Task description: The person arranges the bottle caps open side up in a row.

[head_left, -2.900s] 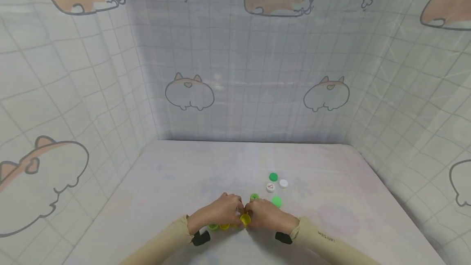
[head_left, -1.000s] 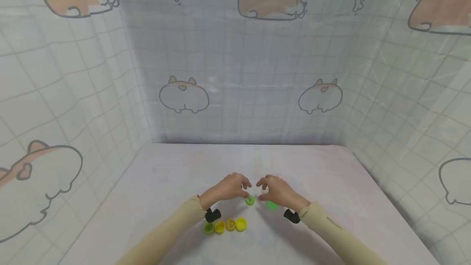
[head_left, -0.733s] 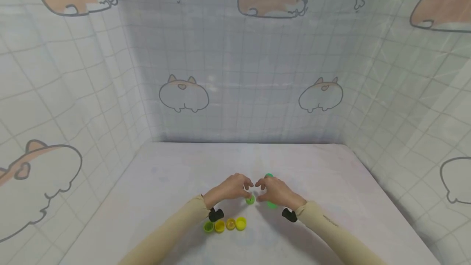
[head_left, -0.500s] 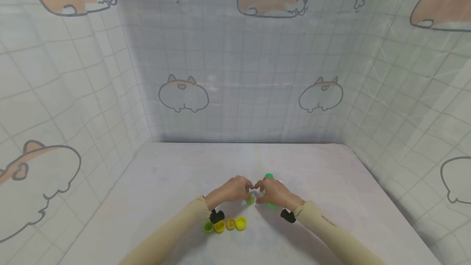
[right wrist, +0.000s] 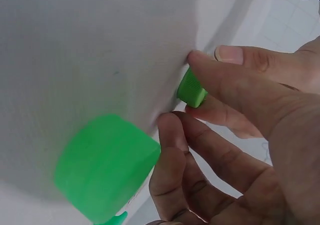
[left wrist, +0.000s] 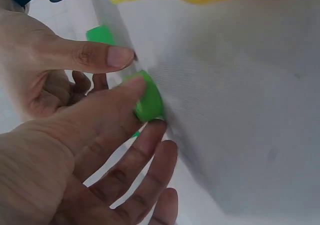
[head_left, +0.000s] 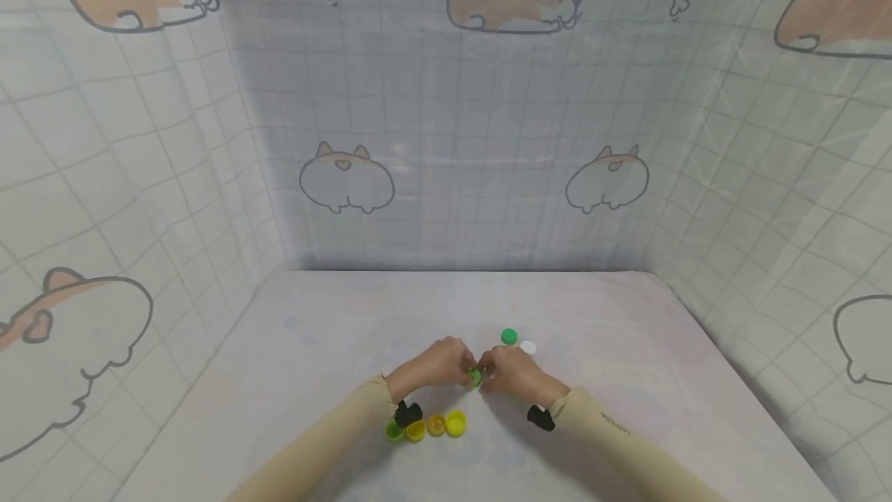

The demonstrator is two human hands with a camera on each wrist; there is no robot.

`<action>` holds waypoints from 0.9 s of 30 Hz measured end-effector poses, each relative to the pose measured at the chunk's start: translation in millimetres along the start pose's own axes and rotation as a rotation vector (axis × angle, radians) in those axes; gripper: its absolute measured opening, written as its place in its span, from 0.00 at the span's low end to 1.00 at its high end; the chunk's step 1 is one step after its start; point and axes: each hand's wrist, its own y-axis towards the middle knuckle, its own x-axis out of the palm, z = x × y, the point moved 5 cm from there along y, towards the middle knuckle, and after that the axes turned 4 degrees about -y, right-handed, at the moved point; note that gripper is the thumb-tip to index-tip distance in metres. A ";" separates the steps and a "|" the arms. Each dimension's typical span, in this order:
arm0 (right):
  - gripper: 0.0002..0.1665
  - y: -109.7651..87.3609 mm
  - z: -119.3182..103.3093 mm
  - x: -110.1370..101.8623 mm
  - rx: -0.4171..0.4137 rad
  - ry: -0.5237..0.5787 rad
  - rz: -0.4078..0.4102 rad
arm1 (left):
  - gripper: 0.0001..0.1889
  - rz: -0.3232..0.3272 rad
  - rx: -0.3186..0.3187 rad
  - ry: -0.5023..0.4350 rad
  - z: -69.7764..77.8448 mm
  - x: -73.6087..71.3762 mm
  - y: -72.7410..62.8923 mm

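My left hand [head_left: 446, 362] pinches a small green bottle cap [head_left: 475, 377] between thumb and fingertips, low over the table. In the left wrist view the thumb lies across this cap's face. Close on the other side is my right hand [head_left: 516, 373], its thumb stretched out beside the cap and its other fingers loosely bent, with nothing in its grasp. A larger light green cap [right wrist: 107, 167] stands by the right fingertips in the right wrist view; in the head view the right hand hides it.
Near the front, a row holds a green cap [head_left: 394, 431], a yellow cap [head_left: 415, 431], an orange-yellow cap [head_left: 436, 425] and another yellow cap [head_left: 456, 424]. Beyond the right hand lie a dark green cap [head_left: 509, 336] and a white cap [head_left: 529, 348]. Patterned curtains surround the table.
Both hands let go of a yellow cap, now in the front row, and moved forward to the small green cap. The left fingers have closed on it; the right hand has come nearer.
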 end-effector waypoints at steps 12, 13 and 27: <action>0.11 4.0 -5.5 5.5 -0.037 0.033 0.024 | 0.08 0.009 0.088 -0.028 -4.2 2.0 -1.5; 0.11 4.1 -6.1 4.6 -0.043 0.032 0.028 | 0.08 0.011 0.085 -0.021 -3.3 1.2 -1.9; 0.11 2.1 -9.2 2.9 -0.054 0.009 0.043 | 0.08 0.003 0.074 -0.035 -2.4 2.8 -1.8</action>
